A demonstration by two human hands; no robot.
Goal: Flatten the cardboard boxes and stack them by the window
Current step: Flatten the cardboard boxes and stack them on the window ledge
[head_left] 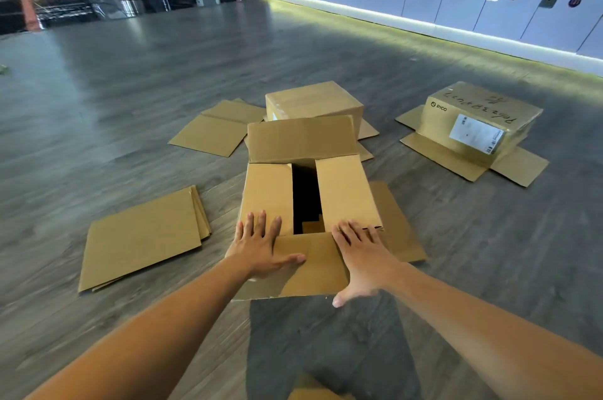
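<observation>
Floor [130, 80] carrying two flat stacks [143, 236] | left hand [261, 246], right hand [362, 256] spread, pressing box [310, 191] flaps | three boxes remaining, none seemingly by a window

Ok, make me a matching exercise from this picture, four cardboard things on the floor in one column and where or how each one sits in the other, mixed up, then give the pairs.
Column one:
1. PICO box
2. Open box
3. Flattened stack
4. Plain closed box

Column two:
A. Lies flat, left of the hands
B. Stands behind the open box
C. Far right, white label on its side
D. Both hands, left hand and right hand, press flat on its flaps

Pairs: 1-C, 2-D, 3-A, 4-B
</observation>
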